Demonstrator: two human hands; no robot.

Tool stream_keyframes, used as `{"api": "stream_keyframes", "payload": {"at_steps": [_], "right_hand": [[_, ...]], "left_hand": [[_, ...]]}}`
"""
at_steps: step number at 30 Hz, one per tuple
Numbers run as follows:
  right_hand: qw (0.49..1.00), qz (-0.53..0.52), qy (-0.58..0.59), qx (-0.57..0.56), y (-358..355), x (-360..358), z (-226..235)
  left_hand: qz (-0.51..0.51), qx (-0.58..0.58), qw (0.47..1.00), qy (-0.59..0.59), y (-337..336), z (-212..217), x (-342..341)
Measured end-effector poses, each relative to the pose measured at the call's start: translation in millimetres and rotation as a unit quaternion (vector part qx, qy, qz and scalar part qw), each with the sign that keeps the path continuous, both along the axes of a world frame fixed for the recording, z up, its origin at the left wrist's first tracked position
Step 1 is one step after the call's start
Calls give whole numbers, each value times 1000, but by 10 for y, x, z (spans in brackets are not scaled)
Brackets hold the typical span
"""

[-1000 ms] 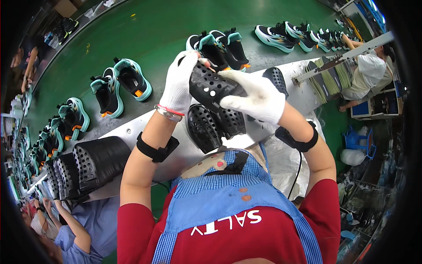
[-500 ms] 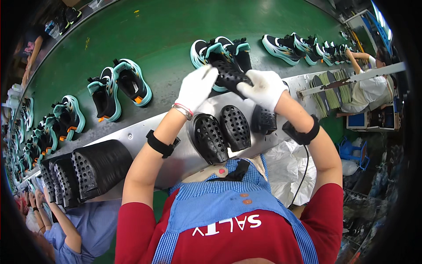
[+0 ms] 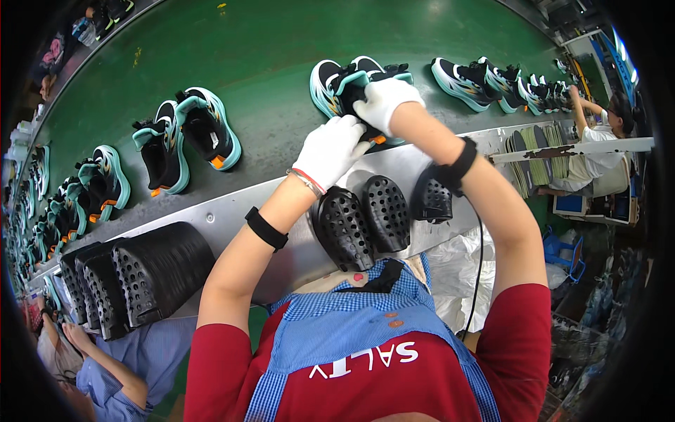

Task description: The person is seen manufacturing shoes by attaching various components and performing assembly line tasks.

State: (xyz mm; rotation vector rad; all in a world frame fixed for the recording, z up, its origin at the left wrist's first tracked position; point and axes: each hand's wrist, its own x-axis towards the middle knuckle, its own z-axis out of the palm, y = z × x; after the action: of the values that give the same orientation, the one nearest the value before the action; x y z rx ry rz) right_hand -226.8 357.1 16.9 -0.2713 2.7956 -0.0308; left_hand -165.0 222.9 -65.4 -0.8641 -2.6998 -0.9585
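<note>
Head view: a pair of black-and-mint sneakers (image 3: pixel 325 87) is being handled beyond the metal ledge (image 3: pixel 242 204), the left hand (image 3: pixel 335 149) being held at the near heels and the right hand (image 3: pixel 387 103) over the collars. Whether anything is being grasped by either cannot be told; the fingertips are being partly hidden. Work at this pair is apparently being caught midway, while three perforated shells (image 3: pixel 386 211), rounded, glossy and rigid-looking, are being borne by the ledge, seemingly unused. Sneaker uppers are being edged by sculpted, smooth soles.
</note>
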Motion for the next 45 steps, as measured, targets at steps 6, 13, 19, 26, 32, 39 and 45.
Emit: {"api": "stream_keyframes", "payload": {"at_steps": [6,13,19,26,32,39,45], "right_hand": [[1000,-10,17,-20,-104,-13,-299],[995,52,-81,6,-149,-59,-27],[973,196,-37,115,-221,-200,-110],[978,191,31,76,-189,-220,-273],[993,113,0,-34,-79,-51,-80],[983,30,118,-138,1237,762,684],[980,-48,164,-103,2339,1547,144]], "left_hand": [[16,-31,999,-35,59,6,-58],[19,-151,967,-202,176,17,-179],[-7,-146,961,-234,82,-54,-377],[9,-167,967,-193,200,-59,-396],[19,-218,961,-168,240,-79,-304],[5,-180,971,-160,77,14,-257],[14,-261,933,-249,157,216,-369]]}}
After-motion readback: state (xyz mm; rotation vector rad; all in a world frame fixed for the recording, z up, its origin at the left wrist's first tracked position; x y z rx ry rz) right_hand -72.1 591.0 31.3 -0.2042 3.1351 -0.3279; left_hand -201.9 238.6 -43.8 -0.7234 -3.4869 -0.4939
